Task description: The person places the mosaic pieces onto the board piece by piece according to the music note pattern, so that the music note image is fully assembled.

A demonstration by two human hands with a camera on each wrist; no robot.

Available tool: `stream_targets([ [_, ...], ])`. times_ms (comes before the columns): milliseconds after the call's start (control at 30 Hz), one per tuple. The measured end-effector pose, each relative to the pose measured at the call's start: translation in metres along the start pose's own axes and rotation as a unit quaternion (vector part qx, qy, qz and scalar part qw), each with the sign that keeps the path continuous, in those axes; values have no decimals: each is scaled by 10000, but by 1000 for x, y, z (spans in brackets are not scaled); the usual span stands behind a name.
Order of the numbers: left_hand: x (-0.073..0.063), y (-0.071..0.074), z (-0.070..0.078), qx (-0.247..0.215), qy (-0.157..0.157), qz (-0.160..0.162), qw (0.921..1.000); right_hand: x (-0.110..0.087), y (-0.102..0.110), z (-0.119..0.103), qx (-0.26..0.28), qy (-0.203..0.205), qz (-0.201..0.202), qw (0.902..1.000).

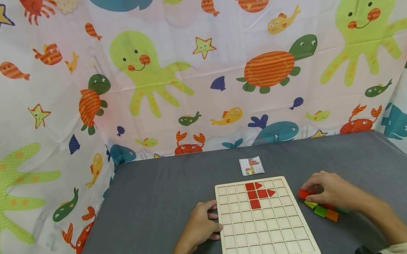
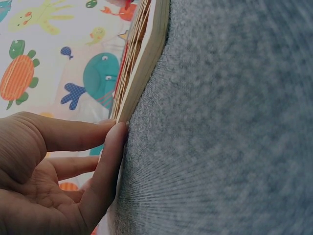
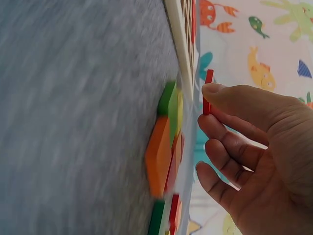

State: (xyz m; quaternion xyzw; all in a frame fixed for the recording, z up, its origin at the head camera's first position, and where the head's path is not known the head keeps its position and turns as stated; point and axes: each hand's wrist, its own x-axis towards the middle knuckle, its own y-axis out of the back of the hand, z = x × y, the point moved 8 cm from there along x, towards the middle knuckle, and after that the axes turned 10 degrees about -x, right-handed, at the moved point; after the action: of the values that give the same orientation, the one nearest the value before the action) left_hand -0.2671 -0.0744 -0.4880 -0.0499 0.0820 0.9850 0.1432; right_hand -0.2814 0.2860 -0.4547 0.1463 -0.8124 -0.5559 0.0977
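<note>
A square wooden grid board (image 1: 242,228) lies on the grey table, with several red tiles (image 1: 254,204), squares and triangles, set in its upper cells. At its left edge, my left hand (image 1: 201,223) holds the rim between thumb and finger; the left wrist view shows the fingertips meeting at the board's side (image 2: 142,78). My right hand (image 1: 329,190) is right of the board, above a small pile of blocks. Between its thumb and forefinger it pinches a thin red tile (image 3: 209,78), seen edge-on in the right wrist view. The hand covers part of the pile.
The pile includes an orange block (image 1: 332,215), a green block (image 1: 320,211) and a yellow piece (image 1: 310,204). Behind the board lies a small printed pattern card (image 1: 251,166). A white curtain (image 1: 188,133) with sea animals borders the table's back and sides.
</note>
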Motion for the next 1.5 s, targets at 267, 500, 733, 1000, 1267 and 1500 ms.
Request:
stream_targets([
  [267, 0, 0, 1, 19, 18, 10, 10000, 12, -7, -23, 284, 79, -74, 9995],
  [500, -1, 0, 1, 12, 41, 10, 10000, 26, -11, -41, 217, 307, -69, 9993],
  [733, 0, 0, 0, 3, 37, 36, 10000, 38, -19, -56, 372, 412, -212, 9982],
  [1000, 0, 0, 1, -2, 27, 1, 10000, 46, -27, -71, 384, 617, -392, 9966],
  [1267, 1, 0, -1, -36, 47, -43, 10000, 54, -33, -83, 259, 789, -470, 9954],
  [1500, 0, 0, -2, -107, 36, -108, 9999, 55, -37, -88, 244, 991, -449, 9938],
])
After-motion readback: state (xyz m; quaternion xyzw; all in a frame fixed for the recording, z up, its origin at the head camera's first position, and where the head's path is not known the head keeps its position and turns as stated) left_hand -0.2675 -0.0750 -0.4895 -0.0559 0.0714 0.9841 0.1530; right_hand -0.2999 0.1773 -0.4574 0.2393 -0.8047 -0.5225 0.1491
